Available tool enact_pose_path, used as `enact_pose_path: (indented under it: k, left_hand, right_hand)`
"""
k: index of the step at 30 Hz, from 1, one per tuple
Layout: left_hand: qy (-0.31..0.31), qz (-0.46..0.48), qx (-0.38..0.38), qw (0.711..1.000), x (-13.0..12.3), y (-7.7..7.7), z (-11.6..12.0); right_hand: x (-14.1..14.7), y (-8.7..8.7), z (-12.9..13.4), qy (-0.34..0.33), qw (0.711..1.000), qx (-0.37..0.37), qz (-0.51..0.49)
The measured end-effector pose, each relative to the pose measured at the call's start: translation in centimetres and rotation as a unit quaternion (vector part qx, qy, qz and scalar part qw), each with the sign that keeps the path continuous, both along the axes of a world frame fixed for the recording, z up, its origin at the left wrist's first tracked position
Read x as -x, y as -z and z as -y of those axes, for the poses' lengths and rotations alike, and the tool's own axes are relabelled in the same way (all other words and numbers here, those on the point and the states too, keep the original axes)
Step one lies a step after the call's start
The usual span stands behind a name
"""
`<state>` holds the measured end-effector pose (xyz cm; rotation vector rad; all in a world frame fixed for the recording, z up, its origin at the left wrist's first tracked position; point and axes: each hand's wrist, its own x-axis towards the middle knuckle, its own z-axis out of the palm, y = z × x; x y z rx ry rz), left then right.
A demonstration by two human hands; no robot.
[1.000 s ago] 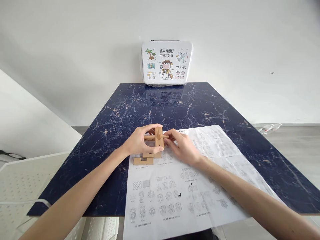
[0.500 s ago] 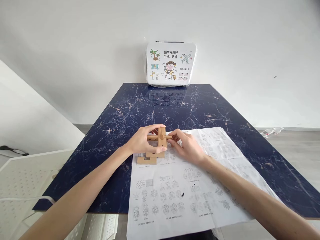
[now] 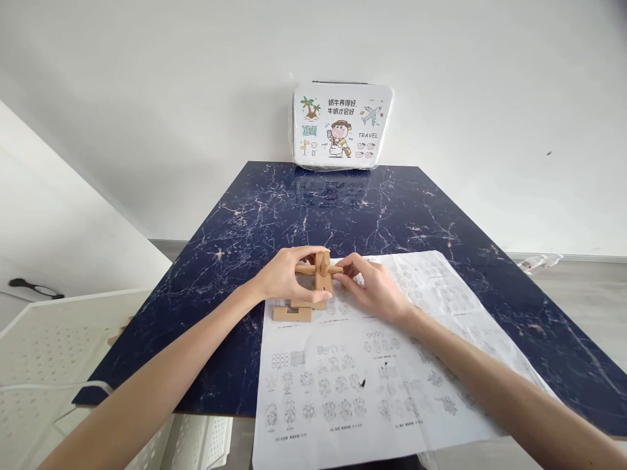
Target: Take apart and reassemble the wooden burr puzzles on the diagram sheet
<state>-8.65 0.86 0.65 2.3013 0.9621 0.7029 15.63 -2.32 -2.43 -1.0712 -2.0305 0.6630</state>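
Grips a wooden assembly [image 3: 323, 282] with the left hand [image 3: 279, 275], pinches its rod [image 3: 336, 269] with the right hand [image 3: 375, 288], between both; has a notched block [image 3: 292, 316] just below the left hand, on a printed sheet [image 3: 318, 333].

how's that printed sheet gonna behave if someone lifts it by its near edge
The printed sheet is probably floppy and light, since it looks thin and creased. It may sag, as it already overhangs the table. Lifting could slide the notched wooden block lying on it.
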Motion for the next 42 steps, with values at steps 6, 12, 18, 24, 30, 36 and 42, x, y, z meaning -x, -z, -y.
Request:
enact_pose_path:
  k: [6,12,18,24,30,36,42]
  left_hand:
    - [-0.011,-0.006,-0.023,1.0,-0.1,-0.2,-0.2]
    - [-0.031,0.005,-0.047,0.998,0.1,-0.6,-0.2]
    - [-0.068,-0.01,-0.021,0.997,1.6,-0.8,-0.8]
    - [-0.054,0.011,-0.002,0.999,0.6,-0.1,-0.6]
    - [-0.029,0.03,0.023,0.999,-0.1,0.6,-0.4]
    - [-0.037,0.049,0.049,0.997,0.0,1.1,-1.0]
    - [0.001,0.013,-0.011,1.0,0.2,0.6,-0.7]
  right_hand:
    - [0.1,-0.5,-0.1,-0.016,1.0,0.02,-0.014]
    - [-0.4,-1.0,-0.4,-0.024,0.999,0.011,-0.029]
    - [-2.0,-1.0,-1.3,0.006,0.995,0.051,-0.088]
    - [-1.8,-0.6,-1.4,-0.011,0.998,0.036,-0.058]
    - [-0.8,-0.7,-0.9,-0.018,1.0,-0.015,0.009]
    - [-1.8,-0.5,-2.0,0.081,0.987,0.058,-0.126]
    - [-4.5,0.7,-4.3,0.257,0.95,-0.023,-0.176]
